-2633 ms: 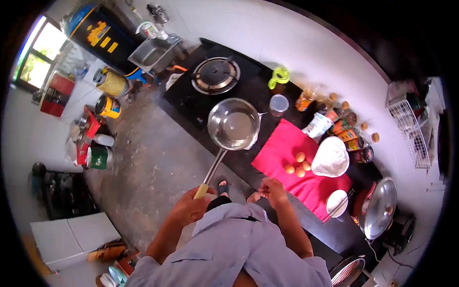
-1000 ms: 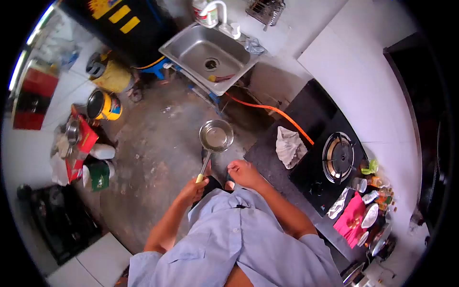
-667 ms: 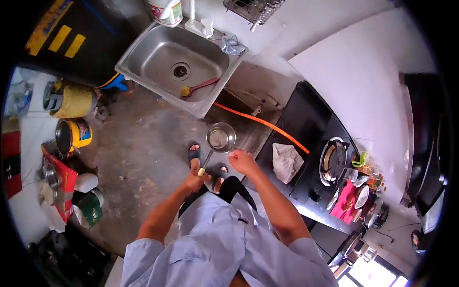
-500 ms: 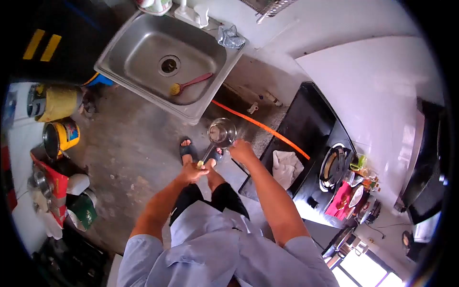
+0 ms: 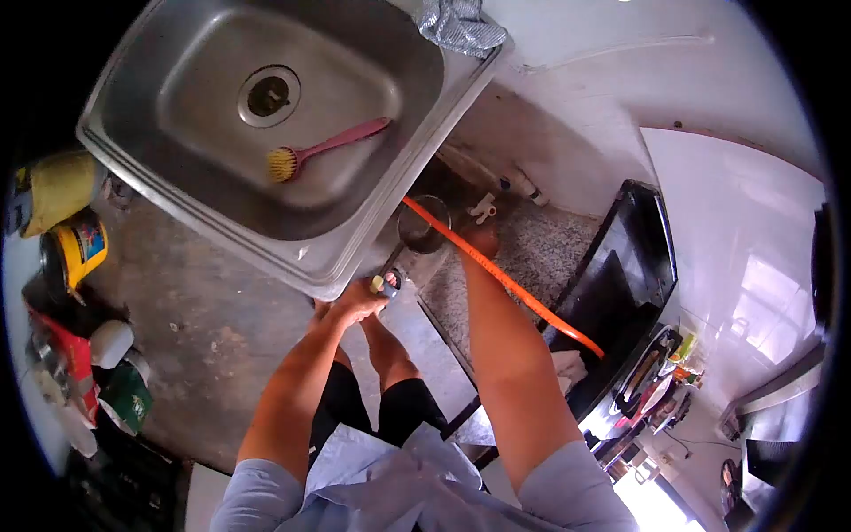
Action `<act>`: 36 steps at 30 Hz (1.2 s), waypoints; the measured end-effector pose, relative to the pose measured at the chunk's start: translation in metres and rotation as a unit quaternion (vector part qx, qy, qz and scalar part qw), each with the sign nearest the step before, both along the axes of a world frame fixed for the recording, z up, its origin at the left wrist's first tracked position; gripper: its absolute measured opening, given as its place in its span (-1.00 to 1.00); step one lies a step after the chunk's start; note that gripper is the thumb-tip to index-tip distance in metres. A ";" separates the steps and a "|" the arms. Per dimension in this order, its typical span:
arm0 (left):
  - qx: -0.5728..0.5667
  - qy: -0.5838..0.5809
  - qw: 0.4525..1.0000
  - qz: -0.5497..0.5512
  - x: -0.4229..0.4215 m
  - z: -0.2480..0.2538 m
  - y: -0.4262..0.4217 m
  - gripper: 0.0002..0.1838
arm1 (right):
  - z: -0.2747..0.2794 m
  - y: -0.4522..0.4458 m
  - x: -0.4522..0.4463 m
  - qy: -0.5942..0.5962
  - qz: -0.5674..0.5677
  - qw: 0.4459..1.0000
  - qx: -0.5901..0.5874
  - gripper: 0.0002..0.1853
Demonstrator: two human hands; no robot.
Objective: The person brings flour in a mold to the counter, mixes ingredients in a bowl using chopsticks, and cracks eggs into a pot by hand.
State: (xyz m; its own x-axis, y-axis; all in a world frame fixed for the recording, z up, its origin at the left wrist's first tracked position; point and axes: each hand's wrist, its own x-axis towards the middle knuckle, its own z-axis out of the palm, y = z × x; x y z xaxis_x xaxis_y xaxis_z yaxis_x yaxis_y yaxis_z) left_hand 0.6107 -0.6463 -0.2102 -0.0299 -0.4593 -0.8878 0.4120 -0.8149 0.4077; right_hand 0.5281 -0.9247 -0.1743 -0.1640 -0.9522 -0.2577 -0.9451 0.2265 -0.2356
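My left hand (image 5: 356,301) is wrapped round the long handle of a round, shiny saucepan (image 5: 409,238), whose handle end sticks out pale yellow beside my fingers. The pan is below the sink's front right corner, partly behind an orange hose (image 5: 510,282). My right hand (image 5: 481,238) reaches past the hose to just below a small white tap (image 5: 483,208) low by the wall. Its fingers are blurred and shaded, so whether it touches the tap is unclear.
The steel sink (image 5: 199,208) holds a pink-handled scrubbing brush (image 5: 324,149). A crumpled silvery cloth (image 5: 461,27) lies on its corner. The black counter (image 5: 620,257) stands to the right. On the floor at left are a yellow bucket (image 5: 84,253) and a green package (image 5: 127,396).
The view has moved closer to the sink. The saucepan in my left hand has gone forward under the hose, near the tap. My right hand has left the pan and reached toward the tap.
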 end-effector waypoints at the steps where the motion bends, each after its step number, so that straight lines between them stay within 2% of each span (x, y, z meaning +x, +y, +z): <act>1: -0.010 -0.011 1.000 0.003 -0.005 -0.010 -0.003 -0.53 | -0.005 -0.007 0.000 0.006 0.006 1.000 -0.008 -0.51; 5: -0.086 -0.060 0.993 0.047 -0.030 -0.072 -0.003 -0.57 | -0.026 -0.028 -0.008 0.071 0.129 0.989 -0.031 -0.52; 7: -0.147 -0.084 0.982 0.082 -0.037 -0.084 -0.009 -0.62 | -0.028 -0.035 -0.011 0.089 0.166 0.982 -0.035 -0.53; 11: -0.134 -0.055 0.988 0.051 -0.041 -0.096 -0.015 -0.66 | -0.031 -0.038 -0.019 0.110 0.207 0.971 -0.035 -0.54; 14: -0.134 -0.078 0.988 0.010 -0.042 -0.102 -0.025 -0.77 | -0.030 -0.039 -0.024 0.120 0.227 0.966 -0.031 -0.55; 16: -0.134 -0.105 0.985 -0.010 -0.034 -0.086 -0.034 -0.82 | -0.030 -0.039 -0.027 0.128 0.237 0.963 -0.029 -0.56; 20: -0.120 -0.131 0.984 -0.027 -0.019 -0.052 -0.049 -0.79 | -0.033 -0.043 -0.032 0.142 0.253 0.957 -0.024 -0.57; 26: -0.141 -0.131 0.981 -0.034 -0.025 -0.071 -0.046 -0.78 | -0.043 -0.052 -0.040 0.180 0.285 0.942 -0.001 -0.59; 31: -0.124 -0.136 0.981 -0.055 -0.020 -0.058 -0.048 -0.77 | -0.045 -0.051 -0.040 0.113 0.251 0.959 -0.067 -0.55; 33: -0.120 -0.163 0.977 -0.066 -0.022 -0.060 -0.047 -0.77 | -0.036 -0.050 -0.034 0.131 0.260 0.956 -0.041 -0.56; 36: -0.090 -0.106 0.990 -0.036 -0.020 -0.052 -0.049 -0.77 | -0.021 -0.048 -0.024 0.144 0.254 0.956 -0.015 -0.58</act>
